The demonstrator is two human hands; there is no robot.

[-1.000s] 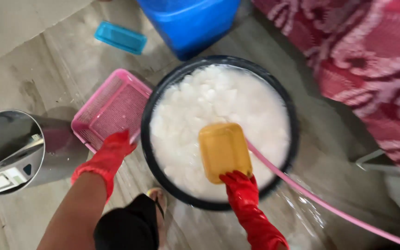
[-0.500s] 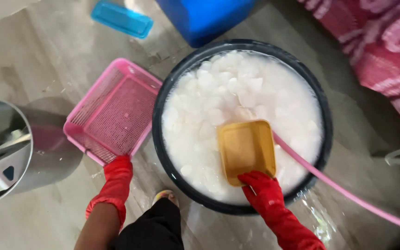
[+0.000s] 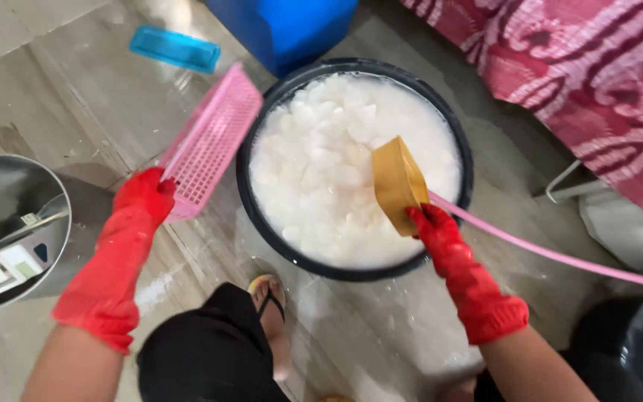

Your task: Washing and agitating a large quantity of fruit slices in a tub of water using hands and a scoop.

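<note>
Yellow scoop point(image 3: 397, 184) hides part of the white pieces point(image 3: 321, 171); right hand point(image 3: 433, 227) grips it.

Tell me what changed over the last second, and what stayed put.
The left hand took hold of the pink basket and tipped it up off the floor onto its edge beside the black tub. The right hand tilted the yellow container from flat to nearly upright over the white chunks. The tub, the pink hose and the blue lid stayed where they were.
</note>
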